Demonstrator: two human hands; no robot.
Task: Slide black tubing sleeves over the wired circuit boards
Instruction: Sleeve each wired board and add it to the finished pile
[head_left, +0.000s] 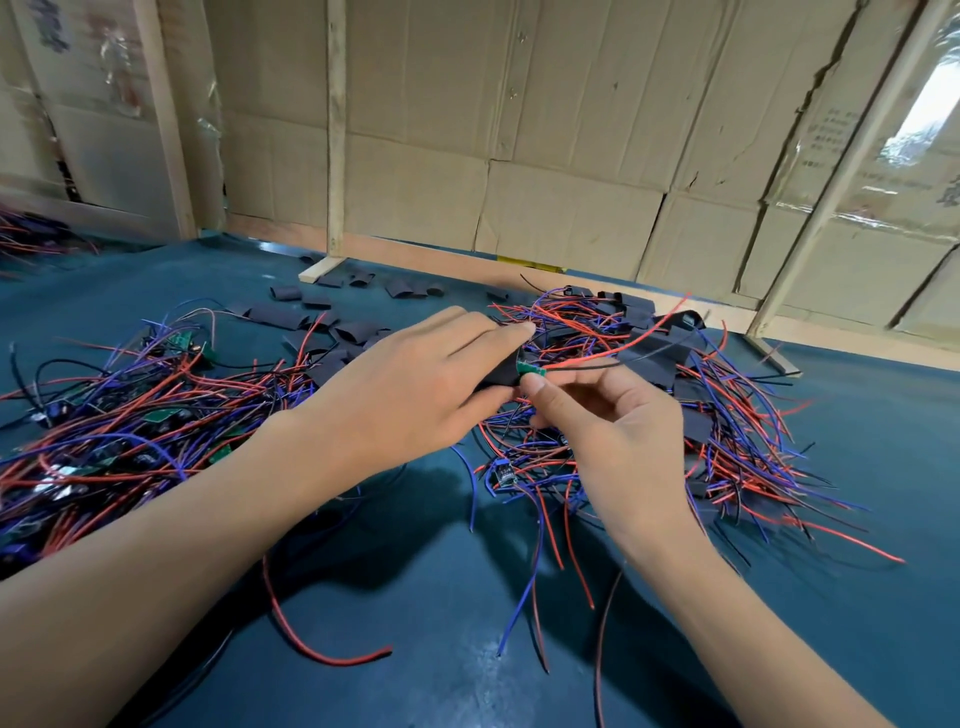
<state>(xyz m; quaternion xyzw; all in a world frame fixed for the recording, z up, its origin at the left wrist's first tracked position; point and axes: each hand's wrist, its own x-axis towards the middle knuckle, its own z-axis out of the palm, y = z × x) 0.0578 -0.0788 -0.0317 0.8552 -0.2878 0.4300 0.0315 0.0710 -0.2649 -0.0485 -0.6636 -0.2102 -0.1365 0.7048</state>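
Left grip (415, 384) curled round a black sleeve (501, 376); right grip (618, 431) pinches a green board (532, 370) at the sleeve's mouth, board end showing just outside it. Red and black wires (582, 361) trail right from the board. Both held above the blue counter (441, 597), over a tangle of wired boards (701, 415). Loose sleeves (353, 327) lie behind; larger wire heap (114, 415) at left; cardboard wall (519, 130) at back

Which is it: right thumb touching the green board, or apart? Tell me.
Touching. The head view shows the right hand pinching the green board, its thumb tip pressed against the board's edge.
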